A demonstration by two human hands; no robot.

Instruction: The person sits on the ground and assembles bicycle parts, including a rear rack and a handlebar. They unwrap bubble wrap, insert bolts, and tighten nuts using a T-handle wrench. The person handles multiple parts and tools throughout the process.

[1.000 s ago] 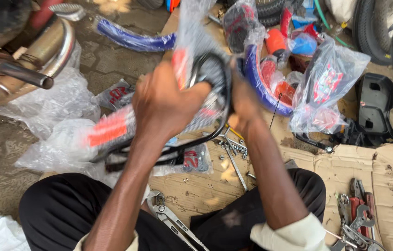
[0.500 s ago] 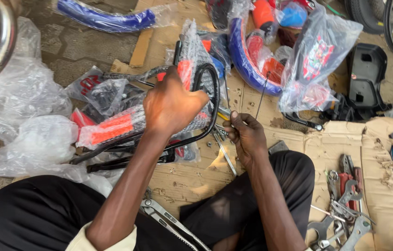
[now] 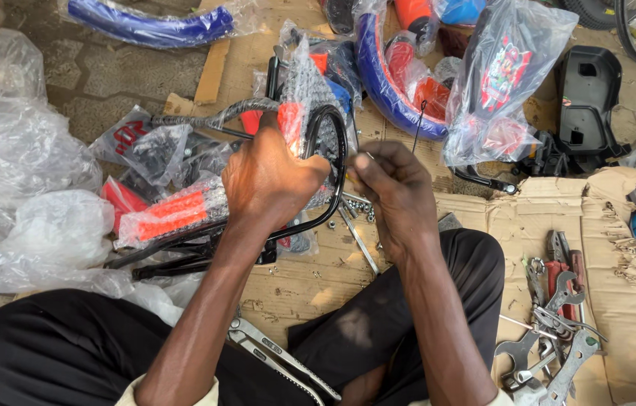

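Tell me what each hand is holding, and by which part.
Left hand grips the black bicycle frame at its curved tube, over the bubble wrap. Right hand pinches something small in its fingers; what it is cannot be told.

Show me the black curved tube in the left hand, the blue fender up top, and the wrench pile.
black curved tube [image 3: 339, 143], head view, bare bend.
blue fender [image 3: 145, 28], head view, middle.
wrench pile [image 3: 554, 331], head view, centre.

Bare forearms, cream sleeves [image 3: 182, 391] pushed up past the elbows. Black trousers [image 3: 47, 353] over both legs. No gloves, rings or watch.
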